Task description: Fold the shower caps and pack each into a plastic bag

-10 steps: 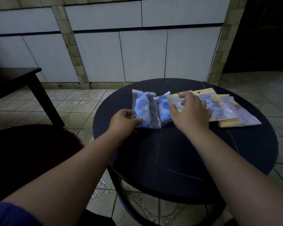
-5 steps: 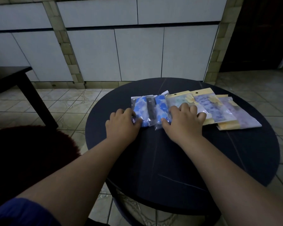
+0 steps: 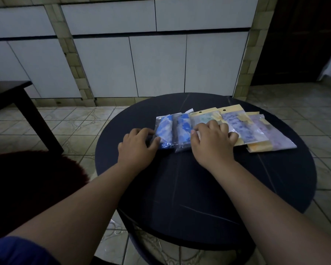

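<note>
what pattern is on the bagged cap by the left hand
Bright blue and white blotches, inside a clear bag; the head view shows it.

Right hand [image 3: 212,144] hides green packet [image 3: 201,119] lower half; left hand [image 3: 137,148] fingertips tucked from sight.

You see a dim, bluish picture, brightest on the white cabinets [image 3: 161,64], dark table [image 3: 208,188] showing little detail, lower left nearly black, straight lines bowing at the edges, focus soft throughout.
</note>
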